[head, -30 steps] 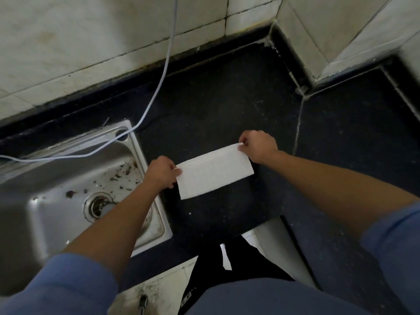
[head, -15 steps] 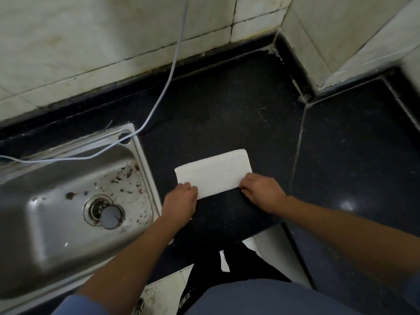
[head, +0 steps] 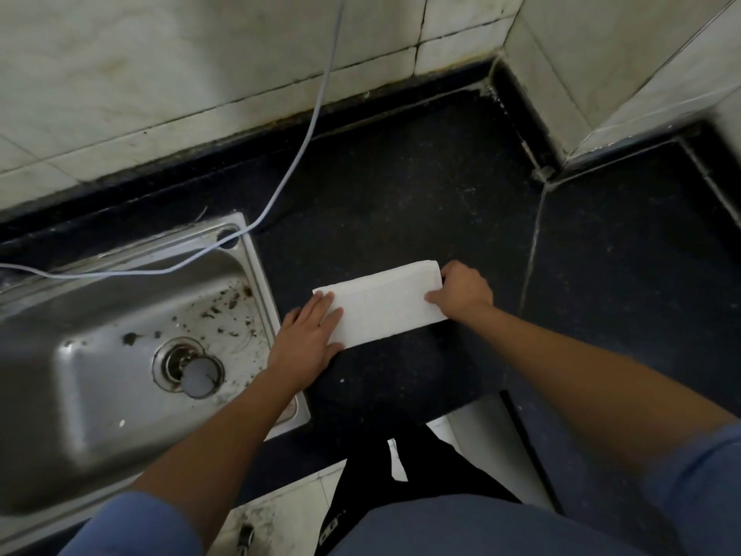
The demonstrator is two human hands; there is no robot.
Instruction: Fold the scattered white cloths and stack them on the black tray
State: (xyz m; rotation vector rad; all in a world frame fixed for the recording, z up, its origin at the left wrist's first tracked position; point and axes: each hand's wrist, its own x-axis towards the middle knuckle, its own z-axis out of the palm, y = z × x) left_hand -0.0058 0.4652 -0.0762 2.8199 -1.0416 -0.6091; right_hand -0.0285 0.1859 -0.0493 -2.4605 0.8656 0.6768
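**1 cloth down to a strip, the cross fold yet to come**

A white cloth (head: 381,305) lies flat on the dark desk (head: 401,186), already doubled into a long, narrow strip that slants slightly from lower left to upper right. The person's left hand (head: 308,339) rests on the strip's left end, palm down and fingers straight, pressing it to the surface. The right hand (head: 463,290) works the opposite end, fingers curled round the short edge and thumb on top of the fabric, pinching it. Both forearms reach in from blue sleeves at the bottom of the head view.

The step in hand appears to be the folding of this 1 cloth, about midway: the lengthwise fold looks made, the shorter one not yet. The next move likely calls for the right hand to lift its end and carry it across to the left while the left hand anchors the strip, with corners matched before the crease is flattened. Thin fabric may slide on so smooth a desk, so the anchor matters.

No black tray and no other cloths appear in this view, so where the stack will go cannot be told. Just left of the cloth sits a steel sink (head: 80,375), its basin flecked with debris around a drain plug (head: 198,377). A pale cable (head: 308,126) drops from the tiled wall (head: 160,74) across the sink's back rim.
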